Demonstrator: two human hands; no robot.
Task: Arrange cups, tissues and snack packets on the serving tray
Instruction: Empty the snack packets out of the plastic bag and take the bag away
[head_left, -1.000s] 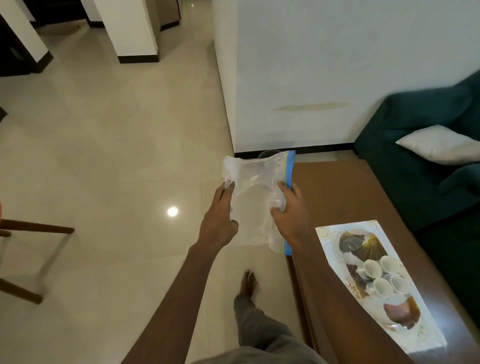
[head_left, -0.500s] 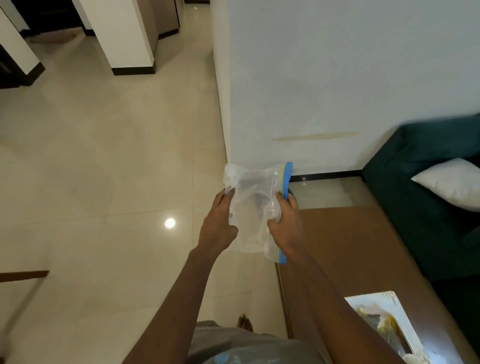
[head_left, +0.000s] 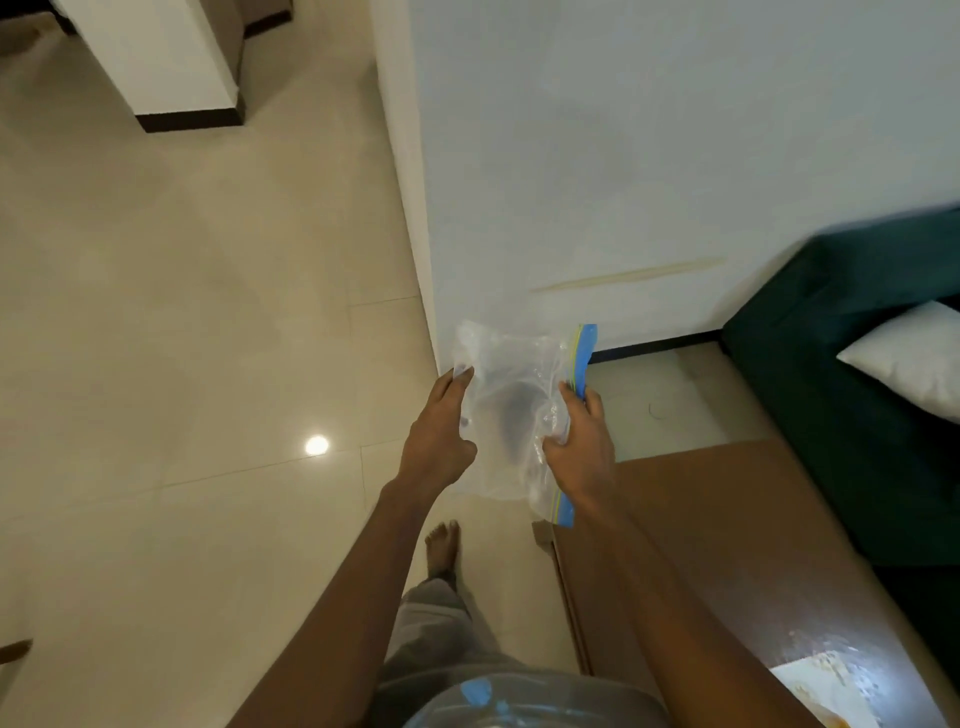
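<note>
The left hand (head_left: 439, 436) and right hand (head_left: 579, 441) pinch the bag (head_left: 511, 410) by its long sides, off the table (head_left: 727, 519) at its far-left corner. The tray (head_left: 831, 691) sits at the near edge, closer to the right hand.

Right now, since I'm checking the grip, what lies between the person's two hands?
The head view shows a clear zip bag between the left hand and right hand, both gripping it.

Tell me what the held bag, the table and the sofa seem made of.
Zip bag: thin clear plastic, glossy and crinkled; the floor shows through, with a blue seal strip along one edge. Table: brown wood or laminate, smooth matte top; no grain readable. Sofa: dark green fabric, perhaps velvet, with soft sheen.
</note>
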